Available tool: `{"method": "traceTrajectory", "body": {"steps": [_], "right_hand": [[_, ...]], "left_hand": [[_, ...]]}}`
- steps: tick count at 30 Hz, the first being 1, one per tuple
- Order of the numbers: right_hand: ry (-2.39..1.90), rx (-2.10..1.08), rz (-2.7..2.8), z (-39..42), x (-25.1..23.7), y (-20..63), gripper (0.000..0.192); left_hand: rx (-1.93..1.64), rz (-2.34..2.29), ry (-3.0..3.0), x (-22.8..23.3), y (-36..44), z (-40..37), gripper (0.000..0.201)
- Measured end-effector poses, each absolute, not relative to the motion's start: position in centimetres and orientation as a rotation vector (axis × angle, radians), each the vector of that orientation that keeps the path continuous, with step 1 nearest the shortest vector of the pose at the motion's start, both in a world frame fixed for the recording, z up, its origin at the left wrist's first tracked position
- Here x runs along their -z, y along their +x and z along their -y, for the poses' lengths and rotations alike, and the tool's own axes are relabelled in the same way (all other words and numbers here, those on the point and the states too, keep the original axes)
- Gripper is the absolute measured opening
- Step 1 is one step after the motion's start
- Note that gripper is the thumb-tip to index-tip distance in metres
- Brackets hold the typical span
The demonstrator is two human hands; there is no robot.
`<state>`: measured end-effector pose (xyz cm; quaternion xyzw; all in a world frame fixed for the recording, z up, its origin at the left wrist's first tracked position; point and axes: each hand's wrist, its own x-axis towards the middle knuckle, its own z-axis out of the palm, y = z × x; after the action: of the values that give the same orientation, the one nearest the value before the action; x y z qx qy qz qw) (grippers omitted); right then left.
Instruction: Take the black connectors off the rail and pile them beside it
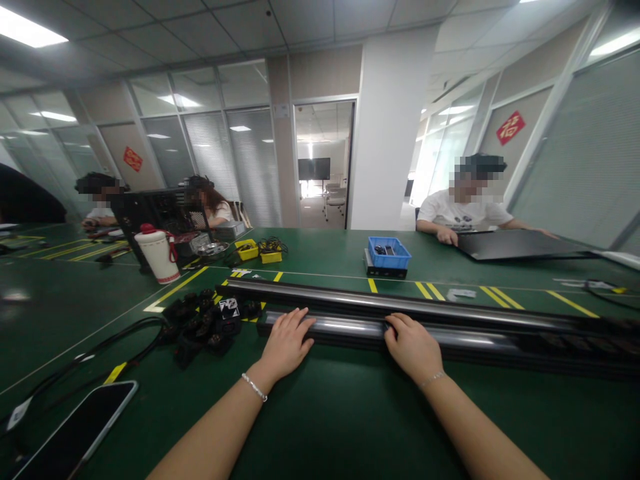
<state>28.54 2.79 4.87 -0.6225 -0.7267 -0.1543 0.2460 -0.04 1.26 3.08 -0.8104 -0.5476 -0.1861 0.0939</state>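
A long, glossy black bar [345, 327] lies across the green table in front of me, its left end near my left hand. My left hand [286, 343] rests over that end, fingers stretched along its top and thumb apart at the near side. Further right, my right hand [413, 345] has its fingers curled over the same bar, with the fingertips partly hidden. Just behind runs a second long black bar [320, 293], roughly parallel, which neither hand touches. Left of my left hand sits a heap of black cables and small black devices [205, 323].
A phone [83, 430] lies at the near left. Beyond the bars stand a white tumbler [157, 253], yellow bins [271, 254] and a blue bin [390, 250]. Across the table, a person [467, 213] holds a dark panel [520, 245]. Two more people sit at the far left.
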Motion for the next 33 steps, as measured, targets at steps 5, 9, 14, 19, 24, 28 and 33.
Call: {"method": "traceTrajectory", "body": {"steps": [5,9,14,19,24,28,33], "right_hand": [[-1.659,0.405,2.009,-2.8,-4.8,28.9,0.031],[-1.623,0.411,2.009,-2.8,-4.6,29.2,0.031],[-1.604,0.397,2.001,-2.9,-4.5,29.1,0.03],[-1.583,0.378,2.015,-3.0,-4.5,28.6,0.031],[-1.576,0.354,2.033,-2.9,-4.6,28.6,0.03],[-1.544,0.309,2.03,-2.8,-4.6,28.7,0.03],[-1.471,0.263,2.045,-2.8,-4.4,28.2,0.028]], "left_hand": [[0.553,1.63,-2.401,-3.1,0.0,-1.2,0.042],[0.545,1.633,-2.408,-3.2,0.0,-1.2,0.042],[0.543,1.641,-2.404,-3.1,0.0,-1.2,0.043],[0.542,1.642,-2.4,-3.2,0.0,-1.1,0.043],[0.541,1.642,-2.404,-3.3,0.0,-1.0,0.043],[0.54,1.647,-2.402,-3.3,0.1,-1.0,0.042],[0.546,1.644,-2.407,-3.3,0.0,-1.0,0.043]]}}
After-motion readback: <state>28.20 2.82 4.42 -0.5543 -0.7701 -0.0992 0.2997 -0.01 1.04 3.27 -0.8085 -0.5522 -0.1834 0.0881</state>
